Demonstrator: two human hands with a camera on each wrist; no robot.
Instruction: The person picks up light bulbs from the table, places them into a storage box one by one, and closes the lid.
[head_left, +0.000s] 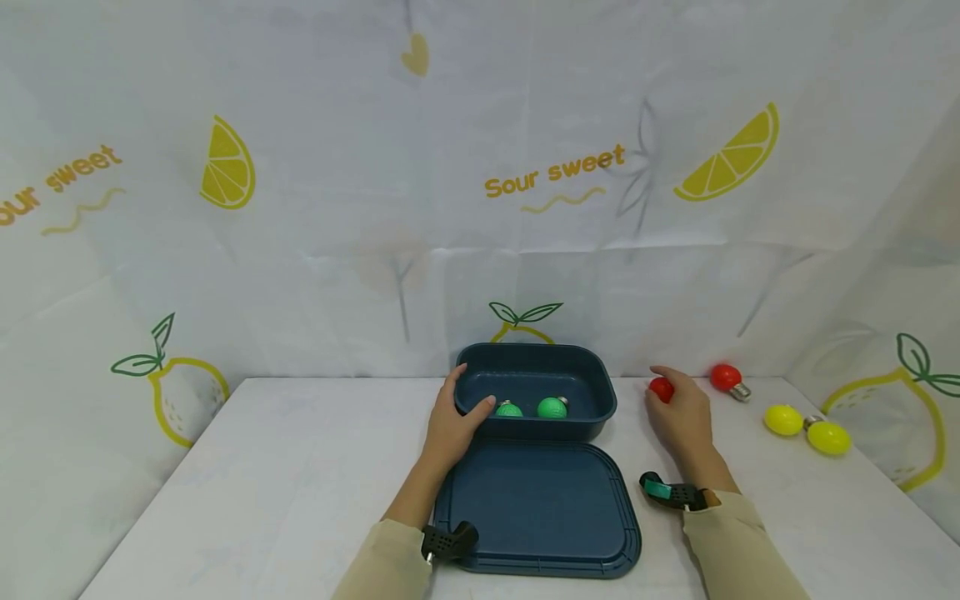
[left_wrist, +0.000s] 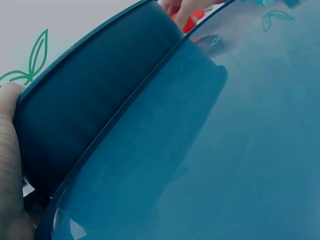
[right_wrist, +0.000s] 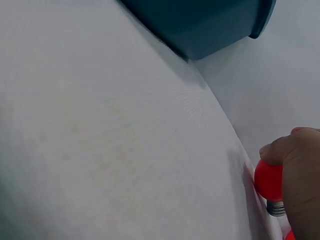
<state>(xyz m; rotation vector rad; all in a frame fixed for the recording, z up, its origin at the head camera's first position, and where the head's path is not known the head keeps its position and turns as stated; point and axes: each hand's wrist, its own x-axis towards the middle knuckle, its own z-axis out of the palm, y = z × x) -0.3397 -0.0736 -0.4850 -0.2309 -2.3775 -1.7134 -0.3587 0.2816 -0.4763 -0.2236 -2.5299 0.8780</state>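
A dark blue plastic box (head_left: 536,429) holds two green light bulbs (head_left: 552,407), seen past its near wall in the head view. My left hand (head_left: 450,421) grips the box at its left end, thumb over the near rim and fingers along the side. To the right of the box, my right hand (head_left: 682,414) pinches a red light bulb (right_wrist: 269,181) between thumb and fingers. Its metal screw base points down in the right wrist view. Another red light bulb (head_left: 725,377) lies on the table just beyond that hand.
In front of the box lies its flat dark blue lid (head_left: 540,508). Two yellow light bulbs (head_left: 828,437) rest near the right edge of the white table (head_left: 300,483). Behind the table hangs a white cloth (head_left: 330,167) with lemon prints.
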